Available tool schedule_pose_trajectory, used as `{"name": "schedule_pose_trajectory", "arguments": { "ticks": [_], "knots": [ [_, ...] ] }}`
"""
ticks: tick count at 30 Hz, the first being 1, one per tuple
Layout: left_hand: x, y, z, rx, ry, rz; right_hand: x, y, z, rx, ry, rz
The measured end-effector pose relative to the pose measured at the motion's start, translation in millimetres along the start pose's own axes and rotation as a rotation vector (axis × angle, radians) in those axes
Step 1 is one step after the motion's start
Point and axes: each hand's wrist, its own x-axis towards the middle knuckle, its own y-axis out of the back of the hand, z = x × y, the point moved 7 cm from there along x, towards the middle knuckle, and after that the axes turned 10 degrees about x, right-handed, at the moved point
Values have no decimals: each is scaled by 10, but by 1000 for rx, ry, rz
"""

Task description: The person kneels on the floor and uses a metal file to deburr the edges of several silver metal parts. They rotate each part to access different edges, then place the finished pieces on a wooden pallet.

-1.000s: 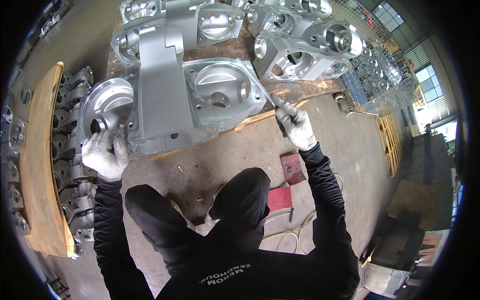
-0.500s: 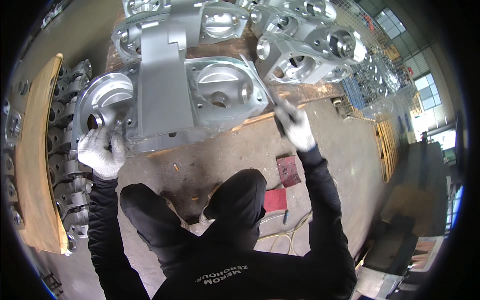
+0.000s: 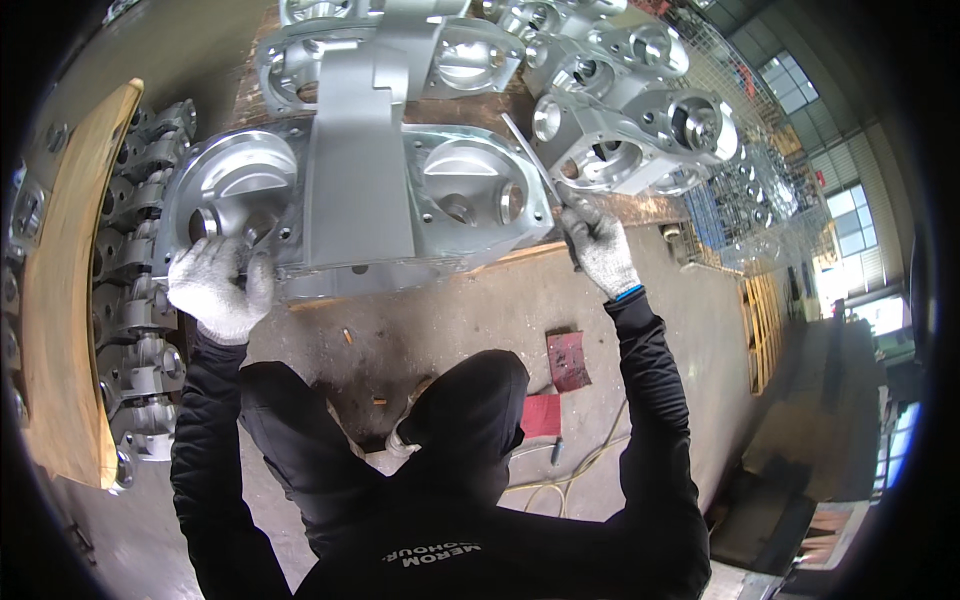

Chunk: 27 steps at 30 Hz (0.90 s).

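Note:
A large silver-grey metal casting (image 3: 358, 190) lies on the bench in front of me, with a round bored cavity on each side of a raised middle block. My left hand (image 3: 222, 287), in a white knit glove, grips its near left edge, fingers curled over the rim. In my gloved right hand (image 3: 603, 245) is a long, thin flat file (image 3: 529, 151), held by its dark handle. The file's blade slants up and left along the casting's right edge, touching or very close to it; which, I cannot tell.
Similar castings (image 3: 640, 135) crowd the bench (image 3: 640, 208) behind and to the right. At left, a wooden board (image 3: 75, 300) stands beside stacked metal parts (image 3: 140, 310). Red sheets (image 3: 569, 362), a hose (image 3: 585, 468) and a small tool (image 3: 557, 452) lie on the floor. A wire cage (image 3: 745, 215) stands at right.
The view has shifted slightly, so the scene sits further right and lower. Against the casting, my right hand and the file have moved a little forward along its right edge. The left hand keeps its place.

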Motion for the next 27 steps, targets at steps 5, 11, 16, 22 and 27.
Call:
{"name": "schedule_pose_trajectory", "arguments": {
  "ticks": [5,11,16,22,27],
  "knots": [
    [44,-38,-33,-69,33,-134,536,-258,-634,-927,39,-296],
    [121,61,-4,-156,-31,-168,642,-574,-1246,-893,-511,-412],
    [118,75,-11,-195,6,-153,747,-709,-1139,-656,-607,-277],
    [77,45,-39,-201,10,-161,842,-1018,-1255,-750,-396,-560],
    [63,74,-65,-190,-6,-81,888,-1066,-1227,-1078,-608,-428]
  ]
}}
